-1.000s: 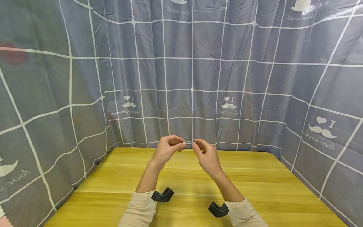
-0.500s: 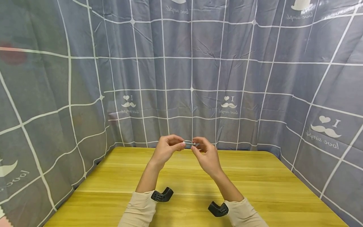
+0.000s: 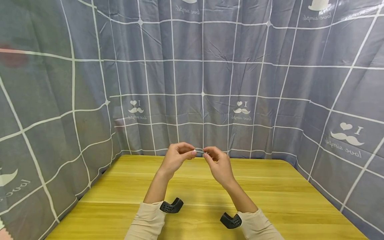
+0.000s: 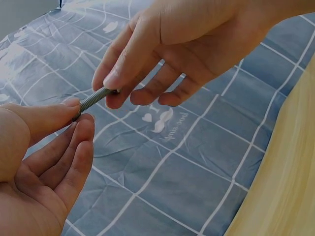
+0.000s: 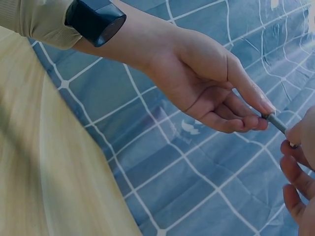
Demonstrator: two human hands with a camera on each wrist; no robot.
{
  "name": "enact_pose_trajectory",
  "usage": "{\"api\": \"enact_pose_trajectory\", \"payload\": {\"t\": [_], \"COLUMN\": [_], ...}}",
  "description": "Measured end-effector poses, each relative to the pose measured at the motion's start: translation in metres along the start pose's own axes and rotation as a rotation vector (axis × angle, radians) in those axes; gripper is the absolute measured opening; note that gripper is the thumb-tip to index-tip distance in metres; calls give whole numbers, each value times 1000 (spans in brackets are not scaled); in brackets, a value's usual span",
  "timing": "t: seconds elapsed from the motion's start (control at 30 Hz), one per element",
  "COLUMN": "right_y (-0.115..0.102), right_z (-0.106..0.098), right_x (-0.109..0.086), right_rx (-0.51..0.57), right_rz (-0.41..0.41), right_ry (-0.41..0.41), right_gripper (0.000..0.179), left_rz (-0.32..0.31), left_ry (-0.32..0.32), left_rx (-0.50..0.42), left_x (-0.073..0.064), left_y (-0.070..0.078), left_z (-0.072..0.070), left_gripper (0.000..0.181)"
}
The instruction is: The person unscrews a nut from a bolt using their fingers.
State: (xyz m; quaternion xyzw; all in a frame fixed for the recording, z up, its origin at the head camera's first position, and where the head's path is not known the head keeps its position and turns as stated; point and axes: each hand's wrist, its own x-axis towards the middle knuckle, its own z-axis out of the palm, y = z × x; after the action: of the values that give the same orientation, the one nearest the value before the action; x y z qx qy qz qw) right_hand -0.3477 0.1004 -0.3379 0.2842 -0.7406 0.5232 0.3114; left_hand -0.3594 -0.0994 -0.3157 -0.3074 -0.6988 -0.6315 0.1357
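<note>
A slim grey threaded bolt [image 4: 92, 100] is held up level between the two hands, above the far edge of the table. My left hand [image 3: 175, 160] pinches one end of it between thumb and fingertips. At the other end, the thumb and forefinger of my right hand [image 3: 220, 164] pinch it, the remaining fingers loosely bent. In the right wrist view the bolt's shaft [image 5: 277, 123] shows between the fingertips, with a small shiny piece by the right thumb. Whether that piece is the head or a nut is hidden by the fingers.
Below the hands spreads a yellow wood-grain table [image 3: 192, 200]. A grey curtain [image 3: 189, 76] with white grid lines surrounds its back and sides. Each beige sleeve [image 3: 147, 220] has a black camera mount [image 3: 171, 206] near the cuff.
The right finger and thumb parted around the bolt's right end half a second ago, baring it, and are now closed on it again. The left hand has kept its place.
</note>
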Motion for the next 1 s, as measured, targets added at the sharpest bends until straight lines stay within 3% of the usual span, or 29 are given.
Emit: {"api": "enact_pose_trajectory", "payload": {"t": [0.1, 0.3, 0.5, 0.83, 1.0], "right_y": [0, -1, 0, 3, 2], "right_z": [0, -1, -2, -1, 0], "right_x": [1, -1, 0, 3, 2], "right_rx": [-4, 20, 71, 243, 262], "right_rz": [8, 103, 77, 46, 63], "right_ry": [-1, -14, -20, 10, 18], "right_gripper": [21, 22, 16, 17, 24], "left_rz": [3, -1, -7, 6, 5], "left_ry": [4, 12, 17, 3, 2], "left_rx": [5, 8, 1, 5, 7], "left_x": [0, 1, 1, 1, 1], "left_y": [0, 0, -1, 0, -1], "left_z": [0, 0, 0, 0, 0], "left_gripper": [20, 18, 18, 17, 19]}}
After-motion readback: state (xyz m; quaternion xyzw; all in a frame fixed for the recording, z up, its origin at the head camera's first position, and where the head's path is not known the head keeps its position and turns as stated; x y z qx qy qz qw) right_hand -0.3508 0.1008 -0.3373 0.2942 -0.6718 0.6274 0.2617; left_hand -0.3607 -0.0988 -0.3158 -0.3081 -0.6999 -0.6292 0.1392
